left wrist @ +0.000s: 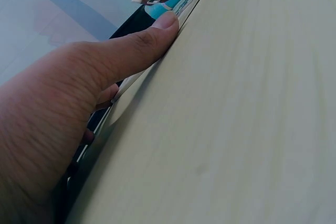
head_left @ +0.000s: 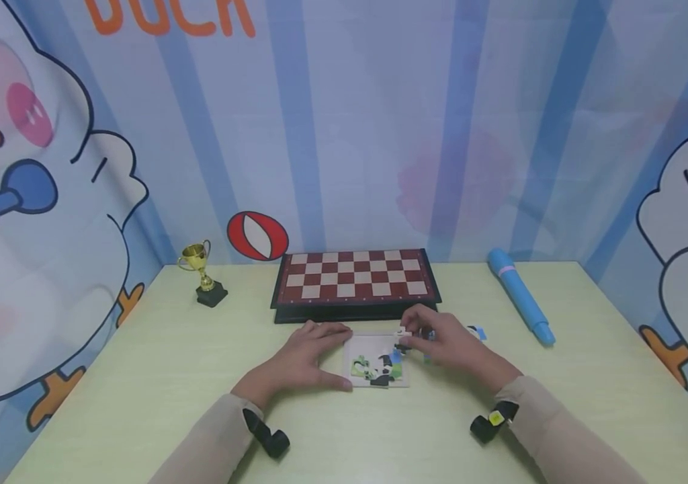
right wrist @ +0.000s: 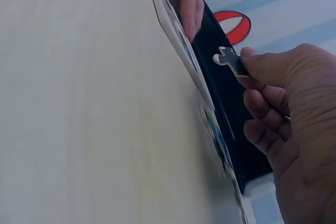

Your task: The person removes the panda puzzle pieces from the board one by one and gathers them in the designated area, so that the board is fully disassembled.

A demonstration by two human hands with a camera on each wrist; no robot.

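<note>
A square white puzzle frame [head_left: 359, 344] lies on the table, with several joined panda-picture pieces [head_left: 374, 370] in its lower part. My left hand [head_left: 304, 356] rests at the frame's left side, thumb at the lower left corner and fingers at the upper left. Above the frame's upper right corner, my right hand [head_left: 447, 341] pinches a puzzle piece [right wrist: 231, 61] between thumb and index finger. The piece is dark with a white edge and held clear of the frame. More loose pieces [head_left: 477, 332] lie partly hidden behind the right hand.
Just behind the frame is a folded red-and-white chessboard box [head_left: 356, 279]. A small gold trophy [head_left: 200, 272] stands at the back left. On the right lies a blue stick-shaped object [head_left: 522, 296]. A printed duck curtain [head_left: 356, 134] hangs behind the table [head_left: 138, 403].
</note>
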